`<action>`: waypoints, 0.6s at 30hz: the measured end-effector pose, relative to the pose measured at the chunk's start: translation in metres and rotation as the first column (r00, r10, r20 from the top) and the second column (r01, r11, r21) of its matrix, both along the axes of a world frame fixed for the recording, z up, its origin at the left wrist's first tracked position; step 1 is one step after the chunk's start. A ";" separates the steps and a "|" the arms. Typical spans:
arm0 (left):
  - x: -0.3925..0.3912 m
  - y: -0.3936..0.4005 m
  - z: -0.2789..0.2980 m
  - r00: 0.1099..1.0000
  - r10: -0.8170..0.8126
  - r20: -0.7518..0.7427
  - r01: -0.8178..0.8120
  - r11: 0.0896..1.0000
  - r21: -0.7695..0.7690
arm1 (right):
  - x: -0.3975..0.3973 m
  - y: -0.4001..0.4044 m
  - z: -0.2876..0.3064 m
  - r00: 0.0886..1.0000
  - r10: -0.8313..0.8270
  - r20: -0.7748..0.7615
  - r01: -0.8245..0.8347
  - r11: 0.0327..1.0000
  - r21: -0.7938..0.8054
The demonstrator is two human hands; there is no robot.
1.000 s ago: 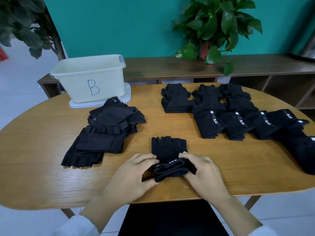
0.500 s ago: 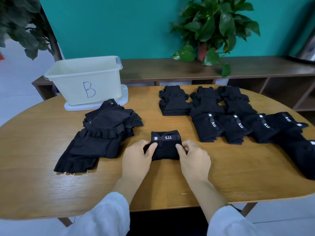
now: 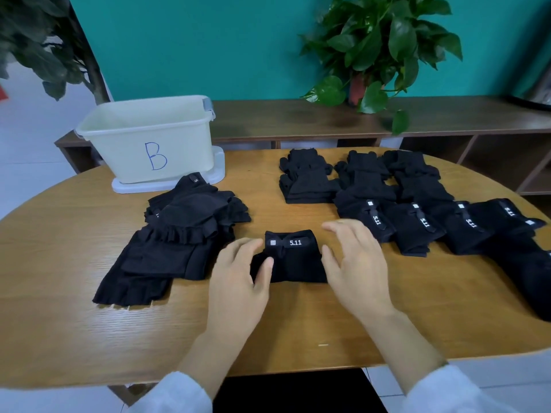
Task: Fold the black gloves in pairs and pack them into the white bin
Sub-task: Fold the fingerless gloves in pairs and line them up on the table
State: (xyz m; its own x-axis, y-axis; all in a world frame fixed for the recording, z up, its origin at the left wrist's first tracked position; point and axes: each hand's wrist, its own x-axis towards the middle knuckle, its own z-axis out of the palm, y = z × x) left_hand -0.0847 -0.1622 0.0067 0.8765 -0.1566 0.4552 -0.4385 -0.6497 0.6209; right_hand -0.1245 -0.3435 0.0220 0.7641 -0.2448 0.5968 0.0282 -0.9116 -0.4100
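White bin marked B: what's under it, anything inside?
The white bin stands on a flat white lid or tray on the wooden table. Its inside is hidden behind the near wall, so contents cannot be told.

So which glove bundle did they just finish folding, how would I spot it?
Find the wooden table, then its near edge between the two hands. The folded pair lies alone there, its 5.11 label reading level, unlike the angled labels in the row to the right.
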 end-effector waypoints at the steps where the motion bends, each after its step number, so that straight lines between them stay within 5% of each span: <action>1: -0.007 -0.002 0.000 0.999 -0.021 0.034 0.019 0.999 0.050 | 0.006 -0.002 0.003 0.997 0.076 -0.014 -0.077 0.990 -0.122; 4: -0.031 -0.014 0.000 0.993 -0.105 -0.054 0.114 0.967 0.229 | 0.022 -0.003 0.002 0.946 0.223 -0.235 -0.304 0.861 -0.407; 8: -0.050 -0.019 -0.008 0.969 -0.055 -0.241 0.134 0.937 0.322 | 0.024 -0.005 -0.017 0.865 0.193 -0.463 -0.411 0.801 -0.435; 13: -0.051 -0.023 -0.012 0.974 -0.007 -0.227 0.096 0.918 0.386 | 0.010 -0.001 -0.032 0.932 0.125 -0.340 -0.282 0.840 -0.464; 18: -0.054 -0.030 -0.015 0.973 -0.123 -0.195 0.187 0.918 0.351 | -0.028 -0.003 -0.049 0.978 -0.002 -0.209 -0.092 0.893 -0.440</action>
State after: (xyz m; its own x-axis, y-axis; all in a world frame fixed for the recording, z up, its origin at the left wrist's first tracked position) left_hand -0.1384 -0.1925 -0.0080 0.8852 -0.4240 0.1914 -0.4641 -0.7767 0.4259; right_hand -0.1529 -0.3467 -0.0269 0.8817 0.0476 0.4694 0.0343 -0.9987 0.0369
